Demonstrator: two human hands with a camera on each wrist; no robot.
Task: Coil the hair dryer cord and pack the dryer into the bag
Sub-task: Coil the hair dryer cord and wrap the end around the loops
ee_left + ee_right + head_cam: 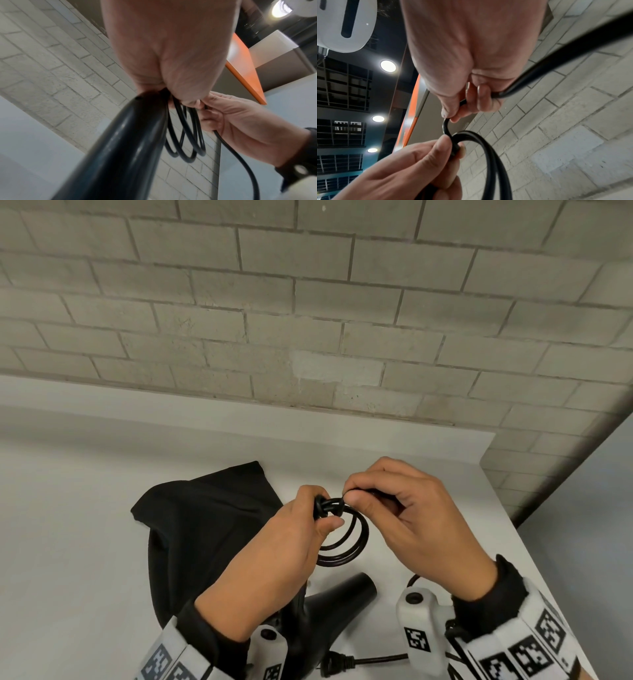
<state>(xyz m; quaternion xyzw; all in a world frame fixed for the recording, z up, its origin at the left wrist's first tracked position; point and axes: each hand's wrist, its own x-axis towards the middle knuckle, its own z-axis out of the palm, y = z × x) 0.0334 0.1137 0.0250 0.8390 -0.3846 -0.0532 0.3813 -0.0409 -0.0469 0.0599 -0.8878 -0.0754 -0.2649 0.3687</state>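
My left hand (327, 517) grips several loops of the black cord coil (346, 539) above the white table (85, 542). My right hand (349, 496) pinches the free cord (447, 124) right beside the coil's top. The black hair dryer (329, 604) sits under my left forearm. Its handle (120, 148) runs up into the left hand's grip in the left wrist view. The loops (185, 142) hang beside that handle. From the right hand the loose cord (556, 54) trails back to the plug (334, 664) at the near table edge. The black bag (205, 525) lies crumpled on the left.
A grey brick wall (308, 302) stands close behind the table. The table's right edge (534, 542) runs diagonally just right of my right wrist. Bare tabletop lies left of the bag.
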